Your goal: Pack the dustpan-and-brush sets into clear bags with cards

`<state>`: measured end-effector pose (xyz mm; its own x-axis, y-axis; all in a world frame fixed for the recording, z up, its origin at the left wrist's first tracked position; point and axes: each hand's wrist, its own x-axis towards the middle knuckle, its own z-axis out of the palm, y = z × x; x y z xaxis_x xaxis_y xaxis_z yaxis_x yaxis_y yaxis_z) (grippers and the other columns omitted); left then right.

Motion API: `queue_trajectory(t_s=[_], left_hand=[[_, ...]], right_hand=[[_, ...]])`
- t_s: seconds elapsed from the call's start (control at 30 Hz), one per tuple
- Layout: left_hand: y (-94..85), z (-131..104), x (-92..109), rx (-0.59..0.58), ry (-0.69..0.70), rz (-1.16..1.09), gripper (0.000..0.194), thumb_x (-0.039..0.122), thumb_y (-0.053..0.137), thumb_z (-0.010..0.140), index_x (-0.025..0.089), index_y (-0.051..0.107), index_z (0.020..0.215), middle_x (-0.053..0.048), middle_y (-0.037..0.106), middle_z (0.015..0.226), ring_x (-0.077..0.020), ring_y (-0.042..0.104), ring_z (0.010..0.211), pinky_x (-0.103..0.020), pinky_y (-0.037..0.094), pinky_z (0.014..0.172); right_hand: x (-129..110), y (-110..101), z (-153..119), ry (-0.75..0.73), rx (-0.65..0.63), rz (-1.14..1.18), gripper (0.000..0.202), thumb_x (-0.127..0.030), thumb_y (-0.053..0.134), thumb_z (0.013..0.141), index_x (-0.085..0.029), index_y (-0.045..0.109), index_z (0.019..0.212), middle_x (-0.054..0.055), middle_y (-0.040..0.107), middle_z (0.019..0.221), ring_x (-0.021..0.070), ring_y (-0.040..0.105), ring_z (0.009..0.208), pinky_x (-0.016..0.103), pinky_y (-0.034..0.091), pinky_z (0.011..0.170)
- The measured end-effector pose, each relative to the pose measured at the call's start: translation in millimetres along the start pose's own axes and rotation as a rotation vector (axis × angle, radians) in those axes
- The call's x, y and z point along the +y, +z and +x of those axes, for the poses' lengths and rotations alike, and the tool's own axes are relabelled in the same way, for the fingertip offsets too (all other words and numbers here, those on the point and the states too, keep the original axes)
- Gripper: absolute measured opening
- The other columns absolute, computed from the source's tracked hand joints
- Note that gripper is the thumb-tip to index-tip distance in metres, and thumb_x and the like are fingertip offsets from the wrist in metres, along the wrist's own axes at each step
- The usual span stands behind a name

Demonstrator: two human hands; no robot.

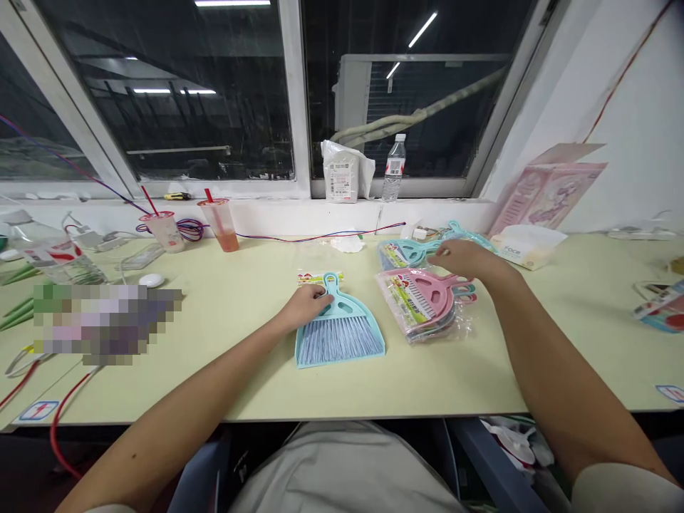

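Note:
A light-blue dustpan (335, 308) with a grey-bristled brush (340, 340) nested in it lies on the table in front of me. My left hand (306, 308) grips it by the left side near the handle, thumb on top. Off to the right is a stack of wrapped dustpan sets, a pink dustpan (422, 293) uppermost in clear plastic. Behind it lies another wrapped set with a turquoise dustpan (409, 251). My right hand (464, 258) is over these packs, fingers bent down and closed at their edges; what the fingertips hold is hidden.
Two drink cups, one clear (218, 224) and one whitish (164, 231), stand at the back left. A water bottle (394, 171) and a white package (342, 174) are on the sill. Tissues (526, 246) and a pink box (550, 192) sit back right. A red cable (58, 420) crosses the left edge.

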<state>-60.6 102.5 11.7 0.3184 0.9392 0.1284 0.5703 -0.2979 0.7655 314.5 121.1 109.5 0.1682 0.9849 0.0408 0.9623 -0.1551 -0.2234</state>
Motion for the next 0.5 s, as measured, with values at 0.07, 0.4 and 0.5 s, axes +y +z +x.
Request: queue_trajectory(t_s=[0.07,0.4,0.5], left_hand=[[0.9,-0.5,0.2,-0.001,0.009,-0.001,0.036,0.044,0.058,0.082,0.022,0.039,0.062,0.004,0.035,0.06,-0.0128,0.035,0.056,-0.029,0.025,0.055],[1.7,-0.3,0.2,-0.026,0.008,0.015,0.035,0.044,0.057,0.083,0.022,0.039,0.062,0.005,0.036,0.06,-0.0131,0.035,0.056,-0.029,0.025,0.055],[2.2,-0.2,-0.6,-0.025,0.006,0.009,0.036,0.044,0.057,0.083,0.022,0.04,0.062,0.005,0.036,0.061,-0.0131,0.035,0.056,-0.03,0.025,0.055]], right_hand=[[19.6,4.3,1.1,0.097,-0.086,-0.02,0.032,-0.046,0.067,0.082,-0.018,0.069,0.096,0.015,0.071,0.097,0.0295,0.067,0.088,0.036,0.051,0.072],[59.5,7.6,-2.3,0.226,-0.392,0.434,0.036,-0.025,0.077,0.072,-0.02,0.069,0.107,0.015,0.069,0.102,0.0228,0.07,0.072,0.036,0.061,0.06],[66.6,12.9,3.8,0.22,-0.406,0.445,0.04,-0.02,0.076,0.069,-0.017,0.068,0.108,0.018,0.07,0.099,0.0243,0.071,0.071,0.037,0.062,0.059]])
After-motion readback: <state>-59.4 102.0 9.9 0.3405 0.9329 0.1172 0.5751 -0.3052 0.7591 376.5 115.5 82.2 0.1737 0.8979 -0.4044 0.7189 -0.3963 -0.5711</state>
